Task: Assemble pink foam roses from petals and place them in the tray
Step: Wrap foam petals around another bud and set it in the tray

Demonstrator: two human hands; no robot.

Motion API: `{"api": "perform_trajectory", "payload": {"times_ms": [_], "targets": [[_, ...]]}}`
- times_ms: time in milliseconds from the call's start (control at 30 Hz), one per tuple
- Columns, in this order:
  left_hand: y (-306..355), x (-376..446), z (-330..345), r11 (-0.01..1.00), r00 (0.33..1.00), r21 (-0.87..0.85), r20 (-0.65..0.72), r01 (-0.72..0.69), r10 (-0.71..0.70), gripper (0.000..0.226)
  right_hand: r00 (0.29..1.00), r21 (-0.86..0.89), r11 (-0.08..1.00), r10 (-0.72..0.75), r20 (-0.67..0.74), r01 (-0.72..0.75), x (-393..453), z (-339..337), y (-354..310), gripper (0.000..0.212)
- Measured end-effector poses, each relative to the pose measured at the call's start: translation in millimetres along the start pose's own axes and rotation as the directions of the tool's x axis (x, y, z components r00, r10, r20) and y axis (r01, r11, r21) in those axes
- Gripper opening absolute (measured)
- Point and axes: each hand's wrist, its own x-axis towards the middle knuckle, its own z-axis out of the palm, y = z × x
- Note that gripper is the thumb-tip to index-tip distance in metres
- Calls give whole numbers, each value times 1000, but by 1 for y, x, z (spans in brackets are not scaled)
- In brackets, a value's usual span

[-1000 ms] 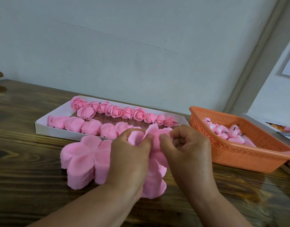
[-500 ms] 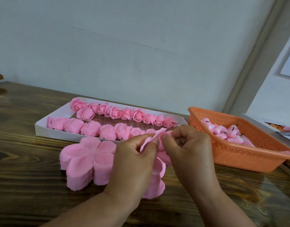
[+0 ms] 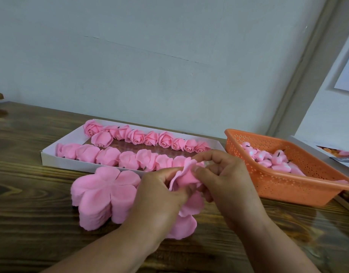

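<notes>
Two rows of pink foam roses (image 3: pixel 165 140) already lie in the white tray (image 3: pixel 51 157) at the back of the wooden table (image 3: pixel 31 213), the far row showing its spiral faces and the near row lying on its side; room seems to remain at the tray's right end. One further rose is in the making: a petal sheet (image 3: pixel 186 175) is held above the table, just in front of the tray's near wall. The left hand (image 3: pixel 161 198) pinches its lower edge between thumb and curled fingers, and the right hand (image 3: pixel 223 180) pinches its upper fold between thumb and forefinger. A thick stack of uncut five-lobed petals (image 3: pixel 102 194) sits to the left of the hands, with a smaller pile (image 3: pixel 184 223) partly hidden beneath them. An orange basket (image 3: pixel 288 186) to the right holds small pink buds (image 3: pixel 268 157), presumably the cores. Judged from these supplies, much assembly is left. Compared with half a second earlier, the sheet is folded more tightly between the hands, and the right thumb has moved onto its front face.
</notes>
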Motion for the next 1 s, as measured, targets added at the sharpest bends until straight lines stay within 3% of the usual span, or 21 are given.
{"api": "perform_trajectory", "payload": {"times_ms": [200, 400, 833, 1000], "targets": [[3, 1, -4, 999, 998, -41, 46, 34, -32, 10, 997, 70, 998, 1, 80, -7, 1, -4, -3, 13], [1, -2, -5, 989, 995, 145, 99, -41, 27, 31, 999, 65, 997, 33, 43, -36, 1, -6, -1, 17], [-9, 1, 4, 966, 994, 236, -1, -105, 108, 32, 993, 143, 983, 115, -19, -111, 2, 2, 6, 14], [-4, 3, 1, 968, 998, 244, -21, -58, 65, 32, 991, 174, 977, 112, 68, -122, 3, -5, 4, 14]]}}
